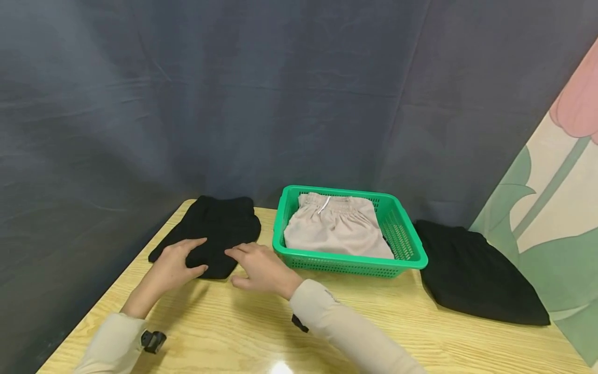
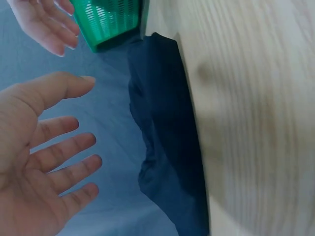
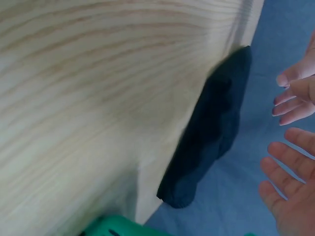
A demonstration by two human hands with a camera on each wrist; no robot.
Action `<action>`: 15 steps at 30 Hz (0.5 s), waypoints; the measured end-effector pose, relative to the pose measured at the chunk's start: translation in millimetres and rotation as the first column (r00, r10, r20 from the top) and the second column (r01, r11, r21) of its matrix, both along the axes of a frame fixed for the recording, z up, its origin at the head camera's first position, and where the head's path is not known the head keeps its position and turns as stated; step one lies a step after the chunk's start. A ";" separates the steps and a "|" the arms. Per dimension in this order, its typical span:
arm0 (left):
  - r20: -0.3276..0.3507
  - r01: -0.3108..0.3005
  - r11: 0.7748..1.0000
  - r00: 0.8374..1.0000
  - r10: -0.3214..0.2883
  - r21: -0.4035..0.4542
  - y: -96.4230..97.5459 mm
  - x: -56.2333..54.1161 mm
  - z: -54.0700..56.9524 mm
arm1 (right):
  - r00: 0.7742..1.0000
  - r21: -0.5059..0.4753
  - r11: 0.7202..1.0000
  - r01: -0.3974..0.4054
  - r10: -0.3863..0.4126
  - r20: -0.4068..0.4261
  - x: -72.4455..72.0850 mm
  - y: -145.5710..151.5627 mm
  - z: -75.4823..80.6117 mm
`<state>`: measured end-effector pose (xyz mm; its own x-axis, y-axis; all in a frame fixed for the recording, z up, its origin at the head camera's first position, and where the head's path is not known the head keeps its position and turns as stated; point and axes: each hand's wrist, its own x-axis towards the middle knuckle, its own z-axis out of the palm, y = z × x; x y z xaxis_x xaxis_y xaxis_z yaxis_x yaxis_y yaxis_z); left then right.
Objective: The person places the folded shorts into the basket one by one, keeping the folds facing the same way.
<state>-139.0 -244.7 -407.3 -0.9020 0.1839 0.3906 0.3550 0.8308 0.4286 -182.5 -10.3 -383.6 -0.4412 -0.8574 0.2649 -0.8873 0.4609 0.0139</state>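
Note:
A black garment (image 1: pixel 221 226), shaped like a pair of shorts, lies flat at the table's far left. My left hand (image 1: pixel 174 265) hovers over its near left part, thumb and fingers spread apart. Across from it, my right hand (image 1: pixel 263 267) is held near the garment's right front corner, palm turned inward. Both wrist views show air between the hands and the black cloth (image 2: pixel 167 132), and nothing lies in either palm. Right of the hands stands a green plastic basket (image 1: pixel 345 266). Pale beige shorts (image 1: pixel 334 228) with a white drawstring lie folded inside it.
Another black garment (image 1: pixel 476 278) is spread at the table's right end. The wooden table (image 1: pixel 224 332) backs onto a dark grey curtain (image 1: pixel 280 104). On the right hangs a panel with a painted tulip (image 1: pixel 579 114). My right forearm crosses in front of the basket.

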 end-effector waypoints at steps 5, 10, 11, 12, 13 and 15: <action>0.040 -0.002 1.000 0.999 0.003 -0.007 -4.5 0.2 -5.5 | 0.999 0.085 0.996 0.043 -0.044 0.017 -4.8 -10.8 -7.6; 0.091 0.027 1.000 0.996 -0.026 -0.009 -8.3 -3.6 -14.8 | 0.995 0.166 0.982 0.084 -0.090 0.030 -8.0 -22.7 -12.0; 0.102 0.035 0.999 0.994 -0.034 -0.008 -9.2 -4.7 -16.9 | 0.995 0.181 0.979 0.091 -0.099 0.033 -8.5 -25.4 -12.4; 0.114 0.042 0.999 0.993 -0.041 -0.008 -10.0 -5.8 -18.8 | 0.994 0.198 0.975 0.100 -0.107 0.028 -9.0 -28.1 -12.7; 0.127 0.047 0.999 0.991 -0.046 -0.009 -10.8 -7.0 -20.8 | 0.993 0.216 0.970 0.111 -0.118 0.020 -9.8 -30.8 -13.3; 0.152 0.060 0.998 0.987 -0.057 -0.014 -12.3 -9.9 -24.4 | 0.989 0.247 0.959 0.140 -0.146 0.007 -11.6 -35.7 -15.0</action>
